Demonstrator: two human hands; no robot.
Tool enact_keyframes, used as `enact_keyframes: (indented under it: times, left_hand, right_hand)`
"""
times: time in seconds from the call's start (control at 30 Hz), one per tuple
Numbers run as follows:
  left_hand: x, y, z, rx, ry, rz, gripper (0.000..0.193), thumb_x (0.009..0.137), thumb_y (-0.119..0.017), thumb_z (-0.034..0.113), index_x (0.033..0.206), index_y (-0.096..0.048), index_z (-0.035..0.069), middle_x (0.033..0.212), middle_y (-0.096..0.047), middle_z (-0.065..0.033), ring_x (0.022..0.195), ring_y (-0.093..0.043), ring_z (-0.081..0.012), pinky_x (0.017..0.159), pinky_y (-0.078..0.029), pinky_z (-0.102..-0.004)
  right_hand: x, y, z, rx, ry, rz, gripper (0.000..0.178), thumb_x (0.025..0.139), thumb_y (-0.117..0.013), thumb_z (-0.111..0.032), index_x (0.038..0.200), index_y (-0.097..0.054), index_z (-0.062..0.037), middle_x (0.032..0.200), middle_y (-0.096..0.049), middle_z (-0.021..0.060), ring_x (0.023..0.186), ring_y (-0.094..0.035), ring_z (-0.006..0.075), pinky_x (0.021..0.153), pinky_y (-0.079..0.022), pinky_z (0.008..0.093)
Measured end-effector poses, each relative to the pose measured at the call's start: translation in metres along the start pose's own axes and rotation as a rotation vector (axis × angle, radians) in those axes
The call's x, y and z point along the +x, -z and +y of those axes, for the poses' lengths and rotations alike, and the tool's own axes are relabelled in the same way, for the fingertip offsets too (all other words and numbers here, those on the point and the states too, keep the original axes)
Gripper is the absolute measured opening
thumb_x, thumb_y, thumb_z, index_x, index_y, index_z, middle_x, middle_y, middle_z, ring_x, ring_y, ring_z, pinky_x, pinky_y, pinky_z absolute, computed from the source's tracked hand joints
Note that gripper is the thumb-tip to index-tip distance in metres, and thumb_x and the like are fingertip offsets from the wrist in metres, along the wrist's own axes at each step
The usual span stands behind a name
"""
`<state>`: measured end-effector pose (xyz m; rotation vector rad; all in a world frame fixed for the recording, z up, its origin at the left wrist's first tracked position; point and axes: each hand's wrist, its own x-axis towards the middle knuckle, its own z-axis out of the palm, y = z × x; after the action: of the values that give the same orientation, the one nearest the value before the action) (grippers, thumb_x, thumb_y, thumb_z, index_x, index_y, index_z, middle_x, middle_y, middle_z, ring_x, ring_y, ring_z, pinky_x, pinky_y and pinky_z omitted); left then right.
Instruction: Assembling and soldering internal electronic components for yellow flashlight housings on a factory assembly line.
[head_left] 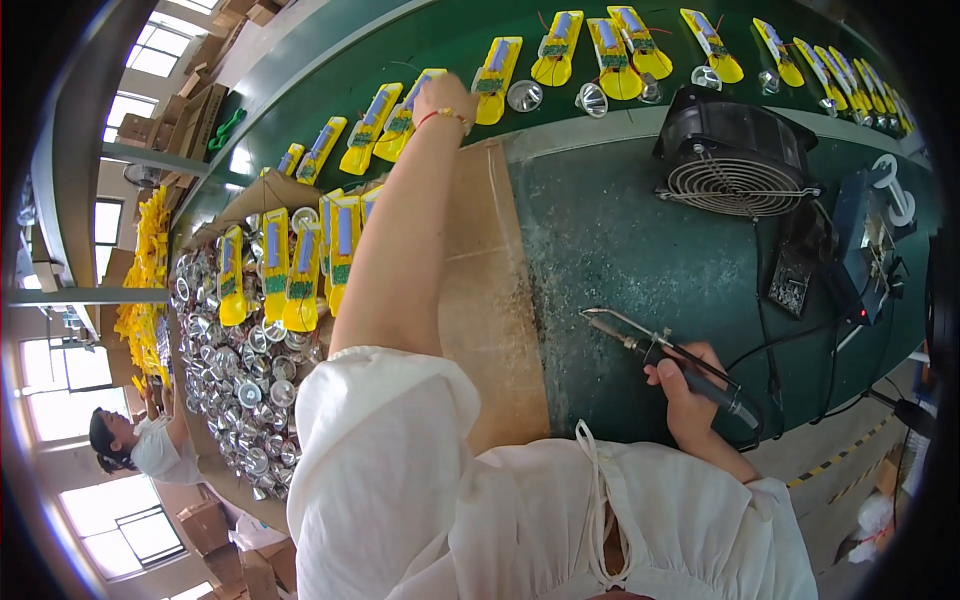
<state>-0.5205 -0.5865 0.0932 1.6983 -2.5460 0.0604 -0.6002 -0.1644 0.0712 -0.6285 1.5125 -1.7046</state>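
Right hand (690, 390): fingers closed round soldering iron (655, 353). Iron: black handle, slim metal tip (606, 327), thin metal tube (625, 321) alongside; points left, above green bench mat (620, 240).
Left hand (447, 100): at upper end of yellow flashlight shell (391, 145), far row, left of centre. Fingers mostly hidden; cannot tell whether gripping. Shell: paddle-shaped, rounded near end, green circuit board (401, 124), lavender cylindrical cell (413, 98).

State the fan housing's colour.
Black fan housing, best seen in the head view.
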Motion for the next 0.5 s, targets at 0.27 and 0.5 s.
enact_keyframes:
  times: [0.27, 0.5]
  left_hand:
    - [-0.135, 0.059, -0.008, -0.150, -0.138, -0.015, 0.022, 0.076, -0.051, 0.018, 0.078, -0.067, 0.003, 0.078, -0.064, -0.0182, 0.073, -0.063, -0.0317, 0.067, -0.051, -0.0388]
    - [-0.338, 0.040, -0.022, -0.533, 0.016, 0.127, 0.007, 0.076, -0.058, 0.011, 0.077, -0.060, 0.005, 0.067, -0.059, -0.0131, 0.056, -0.058, -0.0302, 0.050, -0.046, -0.0369]
  right_hand:
    - [0.000, 0.000, -0.001, 0.013, -0.027, -0.013, 0.015, 0.081, -0.061, -0.006, 0.089, -0.051, 0.0030, 0.074, -0.060, 0.0117, 0.064, -0.059, 0.0134, 0.059, -0.049, 0.0254]
    - [0.002, -0.005, -0.001, -0.101, 0.069, 0.017, 0.012, 0.083, -0.053, -0.006, 0.089, -0.052, 0.0044, 0.069, -0.053, 0.0082, 0.061, -0.052, 0.0143, 0.065, -0.046, 0.0277]
